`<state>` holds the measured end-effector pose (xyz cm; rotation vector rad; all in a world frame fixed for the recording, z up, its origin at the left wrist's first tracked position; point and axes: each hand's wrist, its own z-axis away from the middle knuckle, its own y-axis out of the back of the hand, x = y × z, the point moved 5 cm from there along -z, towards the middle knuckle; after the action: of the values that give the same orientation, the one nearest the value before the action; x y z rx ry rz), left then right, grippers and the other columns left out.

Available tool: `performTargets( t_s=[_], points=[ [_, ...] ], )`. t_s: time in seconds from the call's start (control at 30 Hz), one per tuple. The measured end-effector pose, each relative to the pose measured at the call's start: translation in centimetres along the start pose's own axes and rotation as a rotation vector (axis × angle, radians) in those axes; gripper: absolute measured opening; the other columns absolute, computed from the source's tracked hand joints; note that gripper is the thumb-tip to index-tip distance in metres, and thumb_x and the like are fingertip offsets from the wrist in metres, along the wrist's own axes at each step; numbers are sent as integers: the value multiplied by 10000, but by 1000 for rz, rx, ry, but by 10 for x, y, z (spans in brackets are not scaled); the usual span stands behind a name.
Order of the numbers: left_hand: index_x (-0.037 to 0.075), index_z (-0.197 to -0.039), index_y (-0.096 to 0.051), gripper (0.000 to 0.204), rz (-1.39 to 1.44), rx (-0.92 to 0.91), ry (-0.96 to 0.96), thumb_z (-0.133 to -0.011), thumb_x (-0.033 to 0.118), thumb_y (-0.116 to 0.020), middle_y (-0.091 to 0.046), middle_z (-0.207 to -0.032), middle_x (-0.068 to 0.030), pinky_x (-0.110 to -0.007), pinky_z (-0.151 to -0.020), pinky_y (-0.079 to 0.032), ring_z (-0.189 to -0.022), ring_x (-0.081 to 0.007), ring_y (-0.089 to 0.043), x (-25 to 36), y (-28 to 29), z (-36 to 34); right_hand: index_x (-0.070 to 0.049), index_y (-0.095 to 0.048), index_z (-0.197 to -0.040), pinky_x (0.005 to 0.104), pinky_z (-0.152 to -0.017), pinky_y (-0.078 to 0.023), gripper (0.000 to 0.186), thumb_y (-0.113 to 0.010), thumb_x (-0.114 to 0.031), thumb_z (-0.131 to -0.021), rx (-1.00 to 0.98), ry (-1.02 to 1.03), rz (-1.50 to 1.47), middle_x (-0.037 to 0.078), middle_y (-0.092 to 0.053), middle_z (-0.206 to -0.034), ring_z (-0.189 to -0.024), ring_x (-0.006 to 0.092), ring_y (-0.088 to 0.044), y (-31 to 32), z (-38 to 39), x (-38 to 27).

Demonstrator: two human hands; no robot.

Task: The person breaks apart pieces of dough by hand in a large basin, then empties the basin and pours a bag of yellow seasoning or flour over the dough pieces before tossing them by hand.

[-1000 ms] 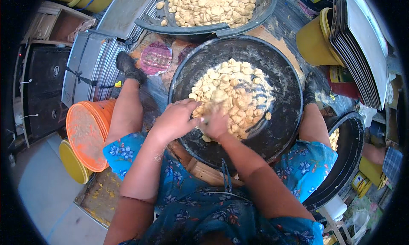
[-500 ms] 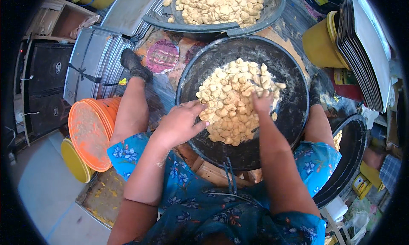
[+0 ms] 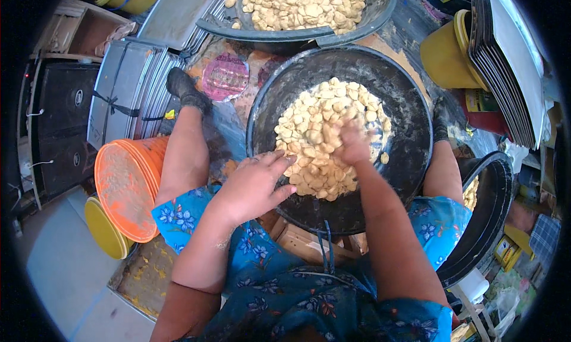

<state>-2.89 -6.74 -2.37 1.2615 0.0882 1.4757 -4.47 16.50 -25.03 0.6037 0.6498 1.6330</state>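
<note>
A round black basin [image 3: 404,146] sits between my legs, holding a heap of small, pale tan, flattened dough pieces [image 3: 330,95]. White powder coats parts of its inner wall. My left hand [image 3: 250,184] reaches over the near-left rim, fingers stretched out and tips touching the edge of the heap; it grips nothing. My right hand [image 3: 352,144] is among the pieces at the heap's right-centre. Motion smears its fingers, so whether it holds any pieces is unclear. Beside it a patch of the basin's bottom shows through the pieces.
Beyond stands a cut-open dark tub [image 3: 357,30] full of similar pieces. At left are an orange bucket [image 3: 125,190], a yellow lid [image 3: 104,226] and strapped metal trays [image 3: 128,92]. A yellow bucket [image 3: 443,59], more trays [image 3: 508,62] and another black basin [image 3: 496,223] line the right.
My right hand has swept left and slightly down through the heap, uncovering a patch of the basin's bottom on the right. The left hand stays at the near-left edge.
</note>
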Motion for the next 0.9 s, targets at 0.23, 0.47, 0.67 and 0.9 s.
performTargets(
  t_s=[0.23, 0.47, 0.67, 0.9],
  points=[
    [52, -1255, -435, 515, 0, -9, 55, -825, 301, -571, -447, -1264, -212, -429, -961, -355, -1138, -376, -449, -8, 1, -2, -272, -248, -1395, 634, -1014, -83, 698, -428, -601, -806, 402, -581, -751, 137, -127, -1472, -1322, 424, -137, 0, -66, 76],
    [39, -1255, -430, 524, -31, 5, 5, -826, 307, -569, -448, -1258, -220, -428, -960, -355, -1139, -377, -447, 2, 1, -21, -172, -402, -1307, 685, -994, -60, 590, -572, -381, -782, 492, 284, -287, 92, -296, -1420, -1317, 413, -171, -3, -27, -136],
    [32, -1259, -425, 526, -45, -12, 70, -831, 306, -563, -452, -1250, -232, -424, -961, -358, -1140, -381, -449, -8, -2, -13, -223, -358, -1343, 642, -1024, -72, 538, -461, -386, -841, 228, 480, -55, 48, -281, -1434, -1345, 322, -168, 8, 22, -99],
    [23, -1241, -439, 516, -14, 33, 38, -828, 303, -567, -461, -1236, -236, -412, -957, -365, -1127, -384, -454, -4, 3, -7, -81, -341, -1338, 479, -963, -345, 699, -532, -492, -805, 638, -627, -707, 152, -362, -1371, -1204, 299, -417, -9, -20, 104]
  ],
)
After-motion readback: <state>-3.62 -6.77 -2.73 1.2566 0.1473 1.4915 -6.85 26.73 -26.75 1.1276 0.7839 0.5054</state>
